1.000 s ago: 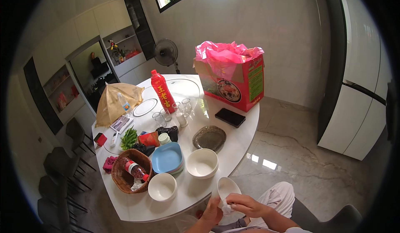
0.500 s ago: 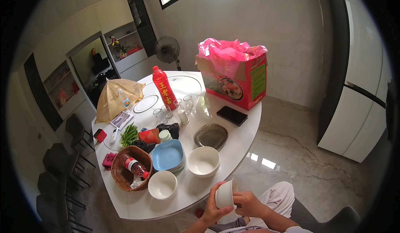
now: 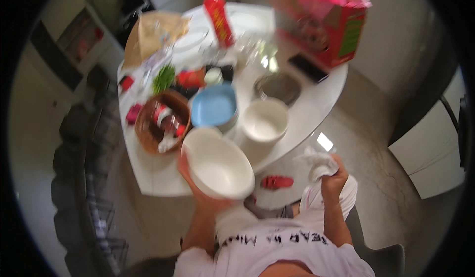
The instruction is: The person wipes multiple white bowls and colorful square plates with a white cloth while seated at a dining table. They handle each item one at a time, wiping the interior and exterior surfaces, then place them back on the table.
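Note:
My left hand [image 3: 207, 200] grips a white bowl [image 3: 227, 173] by its side, its mouth tilted up, over the near table edge. It overlaps another small white bowl [image 3: 195, 137] behind it; whether the two touch I cannot tell. My right hand [image 3: 336, 179] is closed round a crumpled white tissue or cloth [image 3: 316, 165], held apart from the bowl above my right knee. A larger white bowl [image 3: 265, 121] stands beside stacked blue square dishes [image 3: 214, 106]. To their left, a brown basket [image 3: 142, 136] holds a bottle [image 3: 168, 119] with a red cap.
Farther back are a dark oval plate [image 3: 278, 88], a black phone [image 3: 308, 68], blurred glasses [image 3: 255, 49], a red bottle [image 3: 218, 19], a large red box [image 3: 341, 34] and green vegetables [image 3: 163, 79]. A red shoe [image 3: 277, 182] lies on the floor. Dark chairs [image 3: 79, 163] line the left.
My hands have parted: the left has carried the bowl leftward, while the right has moved right with the white tissue or cloth now showing. The view has tilted down and blurred.

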The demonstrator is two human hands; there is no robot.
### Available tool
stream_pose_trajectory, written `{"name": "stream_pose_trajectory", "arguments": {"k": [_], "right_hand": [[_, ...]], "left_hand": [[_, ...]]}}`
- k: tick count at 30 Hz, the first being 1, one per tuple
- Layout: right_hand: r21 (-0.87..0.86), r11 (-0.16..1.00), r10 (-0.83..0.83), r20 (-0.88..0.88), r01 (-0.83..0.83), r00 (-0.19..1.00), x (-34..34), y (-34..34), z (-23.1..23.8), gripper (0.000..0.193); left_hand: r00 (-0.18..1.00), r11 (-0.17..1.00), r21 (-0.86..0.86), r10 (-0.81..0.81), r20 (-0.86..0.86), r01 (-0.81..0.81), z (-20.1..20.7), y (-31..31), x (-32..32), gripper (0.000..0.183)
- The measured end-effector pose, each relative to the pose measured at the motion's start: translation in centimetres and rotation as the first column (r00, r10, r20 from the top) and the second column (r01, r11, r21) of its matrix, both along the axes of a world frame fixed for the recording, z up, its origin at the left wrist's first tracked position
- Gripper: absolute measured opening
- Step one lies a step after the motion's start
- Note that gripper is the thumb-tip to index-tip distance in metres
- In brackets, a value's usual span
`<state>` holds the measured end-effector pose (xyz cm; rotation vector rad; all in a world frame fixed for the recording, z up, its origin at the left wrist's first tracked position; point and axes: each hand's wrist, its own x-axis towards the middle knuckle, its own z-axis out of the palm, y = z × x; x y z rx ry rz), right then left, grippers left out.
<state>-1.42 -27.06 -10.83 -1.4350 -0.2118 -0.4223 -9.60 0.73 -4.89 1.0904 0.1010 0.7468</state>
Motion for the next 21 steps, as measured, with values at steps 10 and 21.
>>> {"name": "stream_pose_trajectory", "arguments": {"k": [10, 21], "right_hand": [[-0.091, 0.956, 0.271, -0.080, -0.278, 0.959, -1.0, 2.5, -0.5, 0.024], [-0.058, 0.967, 0.234, -0.186, -0.248, 0.954, -0.6, 1.7, -1.6, 0.029]], "left_hand": [[0.828, 0.589, 0.642, 0.546, 0.131, -0.490, 0.1, 6.1, -0.9, 0.098], [0.790, -0.039, 0.930, 0.516, 0.332, -0.365, 1.7, 6.2, -1.8, 0.058]]}}
